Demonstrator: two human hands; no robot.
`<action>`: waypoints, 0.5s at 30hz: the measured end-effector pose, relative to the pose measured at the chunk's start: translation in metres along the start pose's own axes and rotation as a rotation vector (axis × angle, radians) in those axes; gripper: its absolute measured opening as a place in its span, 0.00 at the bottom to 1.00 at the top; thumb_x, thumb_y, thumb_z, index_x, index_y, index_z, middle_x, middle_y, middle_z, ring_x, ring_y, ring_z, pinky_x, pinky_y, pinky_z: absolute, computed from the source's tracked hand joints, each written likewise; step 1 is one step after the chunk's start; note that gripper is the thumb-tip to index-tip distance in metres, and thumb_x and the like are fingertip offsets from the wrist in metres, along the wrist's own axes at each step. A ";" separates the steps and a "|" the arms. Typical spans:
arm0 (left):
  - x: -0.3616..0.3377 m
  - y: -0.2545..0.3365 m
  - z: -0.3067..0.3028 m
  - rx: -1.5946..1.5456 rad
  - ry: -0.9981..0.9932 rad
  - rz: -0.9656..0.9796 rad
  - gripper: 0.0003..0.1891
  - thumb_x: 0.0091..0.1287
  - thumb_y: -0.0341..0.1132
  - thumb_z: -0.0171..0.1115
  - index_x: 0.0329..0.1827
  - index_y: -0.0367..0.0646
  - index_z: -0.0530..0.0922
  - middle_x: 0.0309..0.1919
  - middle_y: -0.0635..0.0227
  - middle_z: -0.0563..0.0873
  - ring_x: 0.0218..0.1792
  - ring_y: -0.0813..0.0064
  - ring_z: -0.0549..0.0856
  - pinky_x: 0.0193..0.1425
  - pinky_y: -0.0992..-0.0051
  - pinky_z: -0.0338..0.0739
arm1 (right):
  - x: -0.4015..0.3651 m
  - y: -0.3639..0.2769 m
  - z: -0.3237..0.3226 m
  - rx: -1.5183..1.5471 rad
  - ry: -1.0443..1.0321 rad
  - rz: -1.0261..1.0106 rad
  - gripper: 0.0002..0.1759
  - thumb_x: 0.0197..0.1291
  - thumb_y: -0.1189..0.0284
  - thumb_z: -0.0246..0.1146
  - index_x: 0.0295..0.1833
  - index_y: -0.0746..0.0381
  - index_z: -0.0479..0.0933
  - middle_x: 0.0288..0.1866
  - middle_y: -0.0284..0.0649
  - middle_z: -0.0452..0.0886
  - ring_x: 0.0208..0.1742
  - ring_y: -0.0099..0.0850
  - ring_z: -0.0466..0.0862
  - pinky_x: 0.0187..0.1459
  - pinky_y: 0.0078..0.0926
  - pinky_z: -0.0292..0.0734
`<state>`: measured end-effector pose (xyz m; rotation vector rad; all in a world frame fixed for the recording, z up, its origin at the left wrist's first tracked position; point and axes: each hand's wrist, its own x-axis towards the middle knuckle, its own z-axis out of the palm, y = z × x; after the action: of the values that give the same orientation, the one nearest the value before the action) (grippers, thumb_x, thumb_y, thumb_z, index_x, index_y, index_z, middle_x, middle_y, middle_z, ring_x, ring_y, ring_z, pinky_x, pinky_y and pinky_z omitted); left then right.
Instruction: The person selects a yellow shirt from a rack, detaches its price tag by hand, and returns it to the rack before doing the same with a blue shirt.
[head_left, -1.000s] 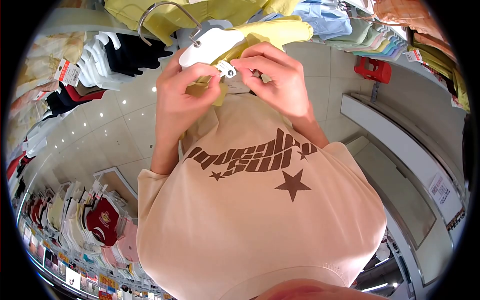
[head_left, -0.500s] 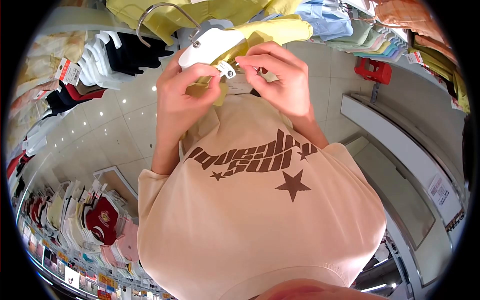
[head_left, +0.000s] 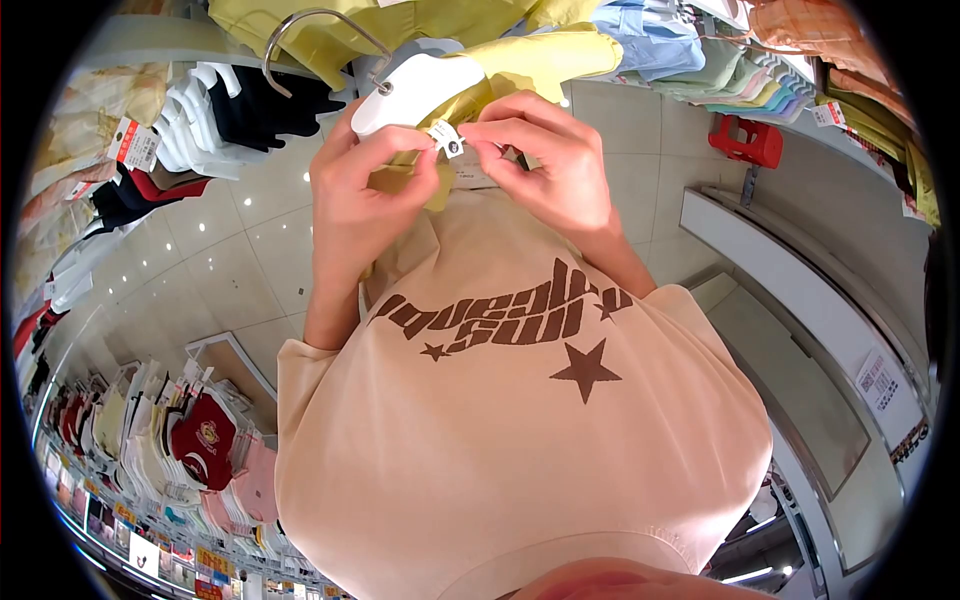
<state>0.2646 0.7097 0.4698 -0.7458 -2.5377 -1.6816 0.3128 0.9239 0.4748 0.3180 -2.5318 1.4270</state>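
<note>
A small white label (head_left: 447, 139) with a dark round mark sits between my two hands, at the neck of a yellow garment (head_left: 550, 58). My left hand (head_left: 375, 180) pinches the label's left side between thumb and forefinger. On the label's right edge, the thumb and fingertips of my right hand (head_left: 545, 155) are closed. Just above my left hand is a white hanger (head_left: 420, 92) with a metal hook (head_left: 325, 14), inside the yellow garment. Part of the garment hangs below, hidden behind my hands.
Dark and white clothes on hangers (head_left: 195, 115) line the left, and more racked clothes (head_left: 205, 440) stand lower left. Blue shirts (head_left: 650, 40) hang at the top. A red stool (head_left: 745, 141) and a long white-edged fixture (head_left: 760, 260) are on the right.
My right hand has moved slightly left, and its fingertips now meet the label's edge. The label and hanger have shifted a little left.
</note>
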 end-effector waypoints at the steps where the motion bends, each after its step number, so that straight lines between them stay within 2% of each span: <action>1: 0.001 -0.001 0.001 0.004 0.012 0.005 0.12 0.56 0.21 0.77 0.42 0.46 0.89 0.50 0.60 0.90 0.46 0.64 0.90 0.48 0.69 0.85 | 0.000 0.000 0.000 0.000 0.002 0.006 0.15 0.57 0.85 0.73 0.50 0.62 0.90 0.44 0.37 0.85 0.35 0.29 0.86 0.35 0.29 0.82; 15: 0.000 -0.002 0.006 0.028 0.057 0.018 0.14 0.55 0.22 0.77 0.42 0.46 0.89 0.50 0.58 0.89 0.45 0.64 0.90 0.47 0.69 0.85 | -0.005 -0.002 0.006 0.001 0.036 0.063 0.15 0.57 0.87 0.72 0.49 0.63 0.90 0.43 0.37 0.86 0.35 0.28 0.86 0.34 0.27 0.83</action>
<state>0.2654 0.7144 0.4654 -0.7060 -2.5035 -1.6339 0.3173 0.9179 0.4723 0.2121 -2.5337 1.4425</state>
